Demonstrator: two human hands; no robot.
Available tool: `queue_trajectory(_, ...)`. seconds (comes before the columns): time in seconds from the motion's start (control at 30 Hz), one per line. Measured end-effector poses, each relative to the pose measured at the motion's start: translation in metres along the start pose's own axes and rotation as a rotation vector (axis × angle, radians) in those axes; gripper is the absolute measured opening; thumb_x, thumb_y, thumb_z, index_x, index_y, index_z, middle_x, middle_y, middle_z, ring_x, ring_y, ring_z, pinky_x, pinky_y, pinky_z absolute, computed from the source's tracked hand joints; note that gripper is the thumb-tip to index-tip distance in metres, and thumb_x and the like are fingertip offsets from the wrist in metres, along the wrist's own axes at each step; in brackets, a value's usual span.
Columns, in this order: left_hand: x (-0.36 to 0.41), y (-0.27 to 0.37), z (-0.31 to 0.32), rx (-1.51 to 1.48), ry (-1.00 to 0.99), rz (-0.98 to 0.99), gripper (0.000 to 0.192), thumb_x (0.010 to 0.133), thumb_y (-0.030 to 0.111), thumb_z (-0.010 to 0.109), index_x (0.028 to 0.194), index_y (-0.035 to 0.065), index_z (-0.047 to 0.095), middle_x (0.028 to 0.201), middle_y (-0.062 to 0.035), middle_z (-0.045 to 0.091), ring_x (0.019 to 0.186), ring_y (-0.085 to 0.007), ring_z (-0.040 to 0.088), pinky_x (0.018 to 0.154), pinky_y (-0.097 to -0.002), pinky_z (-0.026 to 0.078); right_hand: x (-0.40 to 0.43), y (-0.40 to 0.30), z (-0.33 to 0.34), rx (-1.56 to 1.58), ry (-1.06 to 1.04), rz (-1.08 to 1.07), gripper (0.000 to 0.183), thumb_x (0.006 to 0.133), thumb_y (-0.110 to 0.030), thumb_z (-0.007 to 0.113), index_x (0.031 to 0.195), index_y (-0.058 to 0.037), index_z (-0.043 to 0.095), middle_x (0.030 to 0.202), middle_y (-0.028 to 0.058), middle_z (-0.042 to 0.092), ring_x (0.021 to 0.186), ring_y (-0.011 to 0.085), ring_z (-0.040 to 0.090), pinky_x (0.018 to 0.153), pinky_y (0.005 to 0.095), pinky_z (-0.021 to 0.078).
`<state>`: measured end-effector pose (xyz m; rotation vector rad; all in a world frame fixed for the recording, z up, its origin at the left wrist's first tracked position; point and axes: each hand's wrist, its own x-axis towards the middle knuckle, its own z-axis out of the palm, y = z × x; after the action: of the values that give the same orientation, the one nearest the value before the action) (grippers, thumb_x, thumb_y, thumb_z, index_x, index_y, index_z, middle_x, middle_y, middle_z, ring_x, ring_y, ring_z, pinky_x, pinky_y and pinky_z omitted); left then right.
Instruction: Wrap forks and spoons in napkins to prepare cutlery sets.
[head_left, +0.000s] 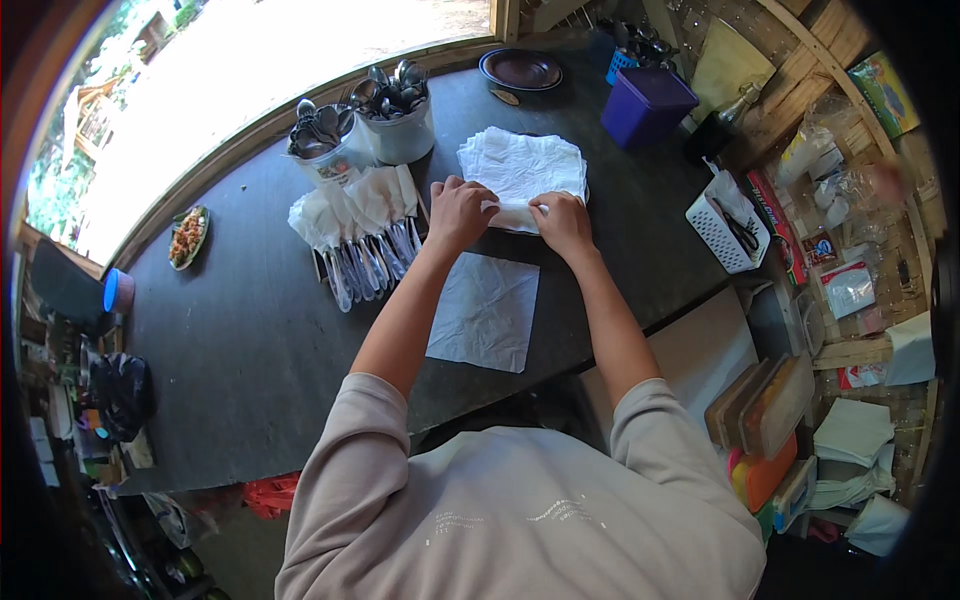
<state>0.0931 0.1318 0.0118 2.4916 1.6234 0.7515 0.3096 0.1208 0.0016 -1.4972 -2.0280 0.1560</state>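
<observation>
My left hand (460, 211) and my right hand (564, 223) pinch the two ends of a folded or rolled paper napkin (516, 216). It lies at the near edge of a stack of white paper napkins (523, 165). The rim of a plate or tray shows partly beneath the stack. Nearer to me, a single sheet of thin paper (486, 311) lies flat on the dark tabletop (247, 360). Left of my left hand rests a row of cutlery sets (367, 262), their handles towards me and their other ends wrapped in white napkins (360, 206).
Two white tubs (401, 135) of spoons and forks stand beyond the wrapped cutlery. A brown plate (520, 69), a purple container (646, 105) and a white perforated basket (724, 229) are farther back and right. A small dish of food (189, 237) sits left.
</observation>
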Motion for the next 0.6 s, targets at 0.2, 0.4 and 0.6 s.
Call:
queue_trajectory(0.2,0.005,-0.003,0.003,-0.014,0.038,0.014,0.014,0.082,0.032,0.077,0.092,0.0235,0.082,0.102,0.003,0.077,0.106,-0.0209,0.061,0.093,-0.0397,0.036,0.006,-0.007,-0.006,0.089,-0.015,0.107,0.015,0.085,-0.019,0.07,0.09,-0.007,0.077,0.093,0.0159,0.074,0.094,0.0357,0.069,0.088,0.0469,0.0519)
queue_trajectory(0.4,0.016,0.001,0.001,-0.127,0.023,-0.077,0.013,0.084,0.031,0.075,0.091,0.0232,0.082,0.1,0.0006,0.077,0.102,-0.0217,0.064,0.09,-0.0407,0.037,0.008,0.002,-0.003,0.038,-0.021,0.122,0.021,0.084,-0.025,0.071,0.096,-0.0085,0.077,0.099,0.0162,0.074,0.099,0.036,0.068,0.091,0.0462,0.0517)
queue_trajectory(0.6,0.022,0.004,-0.006,-0.122,0.02,-0.023,0.012,0.086,0.029,0.073,0.091,0.0212,0.08,0.102,0.0005,0.077,0.103,-0.0232,0.065,0.09,-0.0391,0.039,0.011,-0.007,0.005,0.056,0.112,0.009,0.027,0.084,-0.027,0.074,0.104,-0.0096,0.077,0.104,0.0118,0.075,0.106,0.0322,0.067,0.097,0.0443,0.0486)
